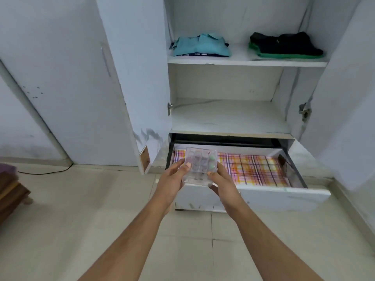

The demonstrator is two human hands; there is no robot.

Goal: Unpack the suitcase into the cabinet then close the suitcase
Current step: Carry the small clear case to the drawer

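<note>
A clear plastic box (199, 166) with small compartments and green pieces inside is held between both hands over the front left corner of the open drawer (284, 196). My left hand (172, 181) grips its left side, thumb on top. My right hand (222, 182) grips its right side, thumb on the lid. The drawer is lined with pink, orange and purple checked paper (253, 169). The white cabinet (229, 116) stands open. On its upper shelf lie a folded teal shirt (200, 45) and a black and green folded pile (286, 45). The suitcase is out of view.
The middle shelf (229, 134) holds nothing. The left cabinet door (134, 78) and right door (345, 98) stand open on either side. A dark wooden piece of furniture (10, 193) sits at the left edge on the tiled floor (81, 209). A black cable (46, 173) runs along the wall.
</note>
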